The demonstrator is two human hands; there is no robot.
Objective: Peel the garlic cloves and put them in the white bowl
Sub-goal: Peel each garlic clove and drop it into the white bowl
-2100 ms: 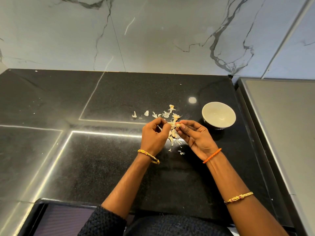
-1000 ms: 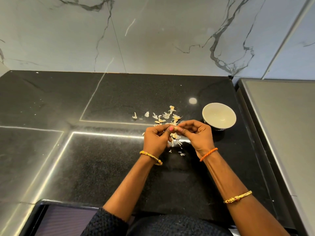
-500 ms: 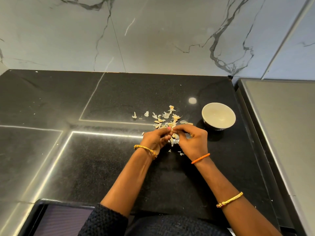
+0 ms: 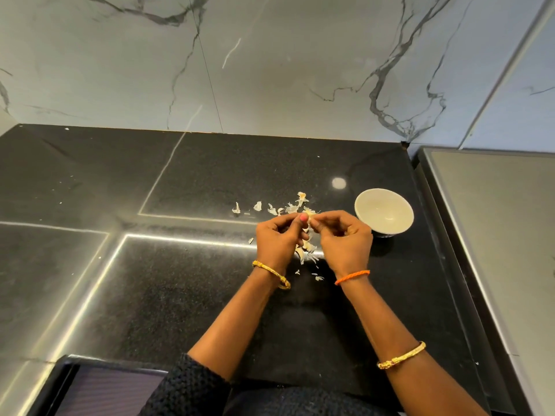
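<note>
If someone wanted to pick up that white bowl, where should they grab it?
Probably by the rim of the white bowl, coming from above on its right side. It stands upright and open, apart from the peel scraps on its left, and the right hand is closest. Pinch the rim, thumb outside.

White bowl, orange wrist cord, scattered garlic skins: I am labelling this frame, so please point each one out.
White round bowl (image 4: 365, 205): head view, on its left inner wall.
Orange braided wrist cord (image 4: 352, 277): head view, mid-band on the right wrist.
Pale papery garlic skins (image 4: 301, 197): head view, on the farthest scrap.
</note>
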